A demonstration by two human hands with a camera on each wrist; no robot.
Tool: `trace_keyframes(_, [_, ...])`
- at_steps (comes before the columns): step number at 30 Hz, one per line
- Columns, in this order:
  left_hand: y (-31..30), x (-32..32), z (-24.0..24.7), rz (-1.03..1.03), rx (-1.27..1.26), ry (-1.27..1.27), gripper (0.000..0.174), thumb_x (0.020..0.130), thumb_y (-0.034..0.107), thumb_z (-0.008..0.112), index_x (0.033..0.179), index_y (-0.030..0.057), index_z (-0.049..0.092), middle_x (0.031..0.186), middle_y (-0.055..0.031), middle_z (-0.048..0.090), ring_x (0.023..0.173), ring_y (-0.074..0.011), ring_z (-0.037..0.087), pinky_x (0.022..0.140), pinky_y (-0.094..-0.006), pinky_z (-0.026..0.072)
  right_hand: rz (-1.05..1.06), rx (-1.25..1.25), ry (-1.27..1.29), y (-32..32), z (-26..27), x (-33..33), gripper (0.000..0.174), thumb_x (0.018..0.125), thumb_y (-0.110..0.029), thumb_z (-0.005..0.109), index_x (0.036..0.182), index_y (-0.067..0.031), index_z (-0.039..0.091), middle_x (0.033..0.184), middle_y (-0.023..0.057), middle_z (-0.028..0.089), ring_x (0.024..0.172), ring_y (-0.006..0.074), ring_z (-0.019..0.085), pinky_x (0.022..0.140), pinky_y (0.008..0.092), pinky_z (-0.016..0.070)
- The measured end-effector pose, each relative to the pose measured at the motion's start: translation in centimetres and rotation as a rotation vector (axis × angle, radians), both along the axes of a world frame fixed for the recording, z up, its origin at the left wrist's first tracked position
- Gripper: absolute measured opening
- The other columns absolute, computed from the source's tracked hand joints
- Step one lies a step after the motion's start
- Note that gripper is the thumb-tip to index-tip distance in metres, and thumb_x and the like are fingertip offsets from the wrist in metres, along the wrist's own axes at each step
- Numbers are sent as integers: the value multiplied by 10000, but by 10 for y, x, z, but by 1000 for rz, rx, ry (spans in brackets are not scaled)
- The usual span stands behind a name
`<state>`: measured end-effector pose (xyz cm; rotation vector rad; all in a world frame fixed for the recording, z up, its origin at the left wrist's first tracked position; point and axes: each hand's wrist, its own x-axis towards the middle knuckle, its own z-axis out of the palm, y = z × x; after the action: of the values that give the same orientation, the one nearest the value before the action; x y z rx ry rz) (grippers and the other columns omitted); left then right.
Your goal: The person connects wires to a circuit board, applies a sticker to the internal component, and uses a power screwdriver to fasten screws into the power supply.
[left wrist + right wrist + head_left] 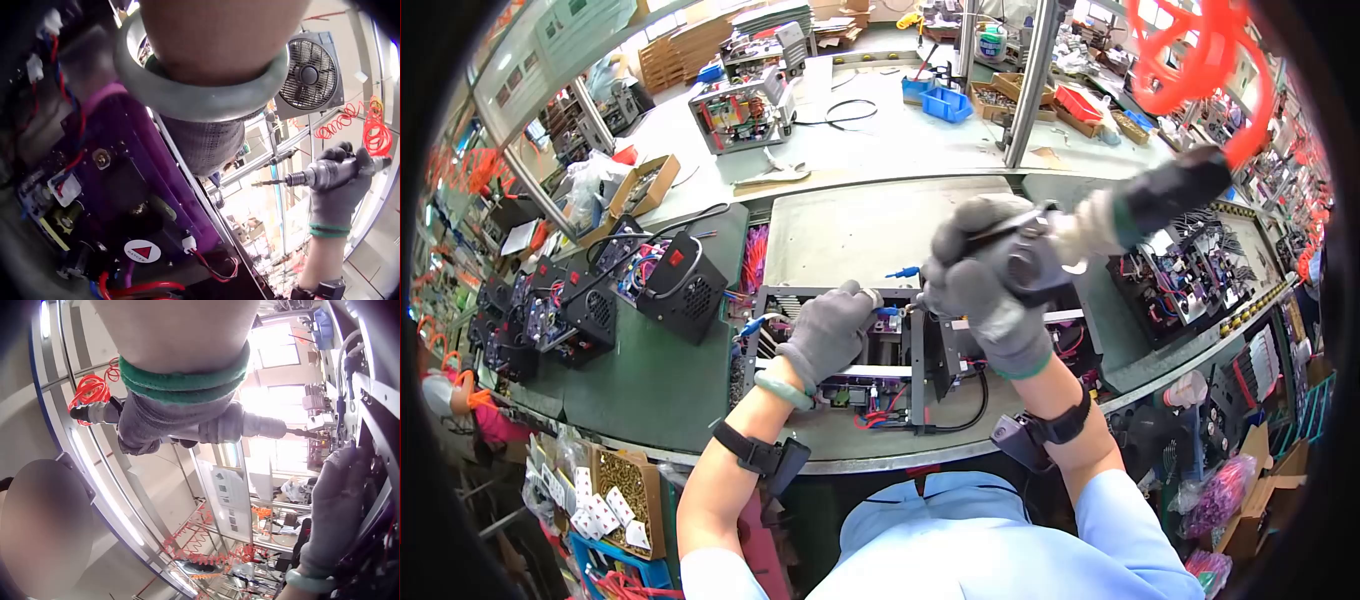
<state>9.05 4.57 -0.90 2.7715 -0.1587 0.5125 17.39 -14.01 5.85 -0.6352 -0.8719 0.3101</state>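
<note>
Right hand [985,285] grips air screwdriver [1140,205], raised. Left hand [830,330] rests, fingers relaxed, on open chassis [918,370] (purple board [122,109], red wires [150,289] inside).

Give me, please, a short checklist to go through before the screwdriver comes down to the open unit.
1. Grip on the tool: ok. The right hand is wrapped round the pneumatic screwdriver.
2. Bit fitted: ok. The bit sticks out of the nose.
3. Unit steadied: ok. The left hand rests on the open unit.
4. Bit seated on a screw: not ok. The tool is raised, apart from the unit.
5. Air hose free: ok. The red coiled hose hangs above, off the unit.
6. Left fingers clear of the screw point: cannot tell.
</note>
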Motion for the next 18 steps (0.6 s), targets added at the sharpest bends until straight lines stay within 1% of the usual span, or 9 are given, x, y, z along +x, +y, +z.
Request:
trace_keyframes(3, [0, -1, 0, 3, 0, 10, 109, 815, 91, 636, 921, 68, 649, 844, -150, 596, 791, -369, 625, 677, -476, 506, -48, -137, -30, 9, -4, 1, 442, 826, -8, 730, 1226, -8, 542, 1037, 83, 643, 908, 138, 631, 768, 274, 531])
trace_keyframes(5, [-3, -3, 5, 18, 45, 67, 174, 780, 40, 600, 940, 87, 650, 891, -139, 612, 837, -343, 650, 696, -466, 522, -87, -245, -74, 10, -4, -1, 411, 817, -18, 741, 1188, 6, 567, 999, 78, 660, 859, 120, 637, 734, 260, 534])
trace_keyframes(7, [1, -1, -2, -8, 41, 53, 155, 778, 49, 605, 920, 90, 649, 883, -136, 608, 827, -343, 649, 681, -466, 519, -167, -138, -175, 23, -5, -2, 359, 795, -44, 756, 1115, 7, 601, 924, 63, 660, 812, 88, 614, 708, 255, 525])
trace_keyframes(9, [3, -1, -5, -20, 0, 4, 116, 774, 60, 614, 886, 82, 636, 872, -131, 600, 822, -342, 647, 678, -468, 518, -209, -289, -252, 23, -6, -3, 315, 799, -42, 735, 1085, 11, 614, 896, 47, 662, 795, 83, 612, 708, 250, 520])
trace_keyframes(11, [3, -3, -6, -1, -21, 3, 88, 766, 58, 613, 853, 72, 621, 870, -125, 595, 827, -340, 646, 686, -467, 517, -229, -321, -314, 25, -8, -3, 315, 797, -40, 726, 1085, 17, 614, 900, 41, 660, 790, 81, 609, 716, 250, 516])
trace_keyframes(13, [2, -4, -4, 19, 20, 2, 89, 757, 41, 606, 840, 70, 612, 860, -122, 585, 819, -343, 642, 695, -468, 516, -135, -333, -214, 29, -11, -4, 326, 795, -39, 738, 1092, 18, 617, 907, 40, 662, 791, 85, 610, 726, 252, 516])
trace_keyframes(15, [1, -5, -2, 40, 30, 51, 100, 788, 103, 649, 875, 65, 615, 899, -138, 620, 835, -352, 651, 711, -460, 521, -96, -317, -35, 33, -9, -7, 308, 811, -12, 732, 1094, 26, 616, 912, 49, 666, 802, 101, 621, 742, 262, 528])
trace_keyframes(17, [3, -3, -3, 208, -155, 39, 195, 816, 204, 699, 914, 58, 615, 937, -155, 661, 867, -356, 664, 733, -449, 530, -49, -325, 76, 35, -2, -3, 287, 816, -4, 724, 1078, 21, 612, 900, 56, 665, 796, 105, 626, 739, 267, 537])
trace_keyframes(18, [6, -1, 0, 225, -143, 49, 298, 825, 303, 719, 966, 58, 624, 952, -162, 685, 893, -355, 673, 754, -444, 535, -59, -323, 118, 39, -5, 1, 278, 815, -9, 723, 1066, 13, 605, 879, 55, 659, 774, 107, 626, 716, 261, 535])
